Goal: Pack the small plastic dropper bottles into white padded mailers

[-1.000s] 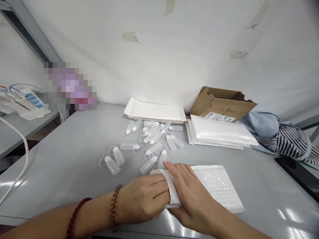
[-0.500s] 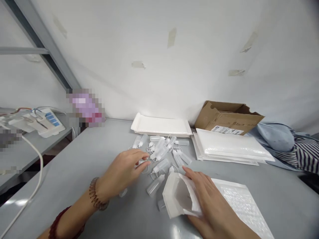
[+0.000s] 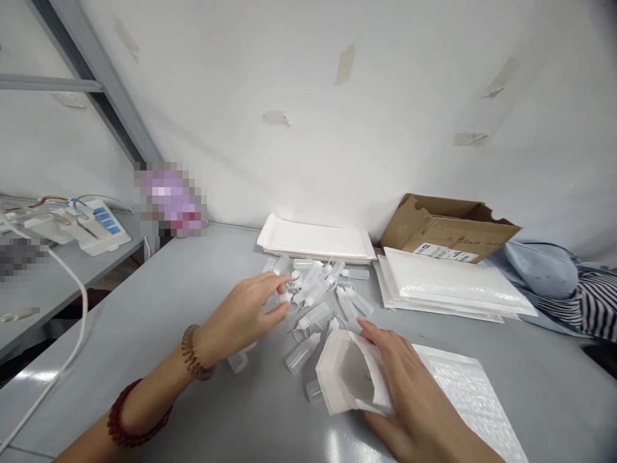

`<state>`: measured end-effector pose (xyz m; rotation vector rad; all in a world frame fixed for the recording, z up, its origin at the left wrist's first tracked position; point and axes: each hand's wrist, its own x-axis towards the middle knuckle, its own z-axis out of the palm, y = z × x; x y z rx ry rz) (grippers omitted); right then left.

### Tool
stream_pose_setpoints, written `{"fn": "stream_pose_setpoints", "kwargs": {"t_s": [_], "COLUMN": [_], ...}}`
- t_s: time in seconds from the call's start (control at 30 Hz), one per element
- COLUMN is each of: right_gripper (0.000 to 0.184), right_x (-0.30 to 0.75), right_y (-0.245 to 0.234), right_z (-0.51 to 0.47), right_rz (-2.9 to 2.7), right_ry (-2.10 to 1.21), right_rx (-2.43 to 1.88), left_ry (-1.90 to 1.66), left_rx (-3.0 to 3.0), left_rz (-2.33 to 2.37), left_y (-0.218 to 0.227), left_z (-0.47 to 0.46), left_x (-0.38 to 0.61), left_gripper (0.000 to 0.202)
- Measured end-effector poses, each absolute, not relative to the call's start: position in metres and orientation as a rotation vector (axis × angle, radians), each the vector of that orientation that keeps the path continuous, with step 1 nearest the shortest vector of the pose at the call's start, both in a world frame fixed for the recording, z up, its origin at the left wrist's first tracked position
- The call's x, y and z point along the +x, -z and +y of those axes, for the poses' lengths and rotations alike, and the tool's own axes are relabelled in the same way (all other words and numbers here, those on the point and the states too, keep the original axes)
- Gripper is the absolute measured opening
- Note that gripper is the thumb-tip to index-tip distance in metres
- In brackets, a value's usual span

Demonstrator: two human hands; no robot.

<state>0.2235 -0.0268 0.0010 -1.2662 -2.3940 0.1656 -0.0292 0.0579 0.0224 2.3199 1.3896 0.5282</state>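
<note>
The left hand [image 3: 241, 315] is up near the middle of the frame. Its fingers are a little apart and curl toward a pile of small plastic dropper bottles [image 3: 313, 289]. The fingertips are right at the edge of the pile, but I cannot tell if they hold a bottle.

The right hand [image 3: 414, 405] is at the bottom, right of the middle. It holds a white bubble mailer [image 3: 335, 379] by one side, and the mailer's mouth is open wide. The mailer sits on the gray table [image 3: 144, 302], just below the pile. Two loose dropper bottles [image 3: 301, 355] lie close to it.

A flat bubble mailer [image 3: 470, 399] lies under the right wrist. A stack of bubble mailers [image 3: 448, 280] sits at the right, near the back. A white tray [image 3: 315, 238] is behind the pile, and a cardboard box [image 3: 448, 225] is at the upper right.
</note>
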Motion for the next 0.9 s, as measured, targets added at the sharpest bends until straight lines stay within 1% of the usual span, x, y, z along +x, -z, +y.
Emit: {"fn": "stream_pose_setpoints", "kwargs": {"t_s": [0.07, 0.13, 0.27, 0.33, 0.43, 0.6, 0.77, 0.9], "right_gripper": [0.071, 0.070, 0.070, 0.071, 0.072, 0.075, 0.071, 0.072], "right_x": [0.223, 0.223, 0.222, 0.222, 0.222, 0.221, 0.220, 0.219], "right_y": [-0.002, -0.002, 0.000, 0.001, 0.003, 0.004, 0.003, 0.002], "right_z": [-0.026, -0.026, -0.027, -0.028, -0.030, -0.032, -0.031, -0.033], "right_rz": [-2.383, -2.376, -2.387, -2.395, -2.408, -2.418, -2.393, -2.398], "right_ry": [-0.178, -0.201, -0.231, -0.233, -0.221, -0.233, -0.246, -0.267], "right_rx": [-1.268, -1.277, -1.281, -1.279, -1.266, -1.270, -1.268, -1.265], "left_ry": [-0.744, -0.892, -0.973, -0.964, -0.972, -1.024, -1.120, -1.093], "left_rx": [2.154, 1.968, 1.787, 1.834, 2.027, 2.269, 2.469, 2.431], "left_rz": [1.340, 1.262, 1.012, 0.876, 0.721, 0.664, 0.564, 0.489], "left_y": [-0.028, -0.032, -0.031, -0.025, -0.013, -0.002, 0.000, -0.002], "left_z": [0.050, 0.039, 0.023, 0.018, 0.013, 0.008, 0.000, -0.003], "left_x": [-0.025, -0.020, -0.006, 0.001, 0.009, 0.014, 0.016, 0.018], "left_gripper": [0.034, 0.034, 0.014, 0.010, 0.012, 0.013, 0.018, 0.021]}}
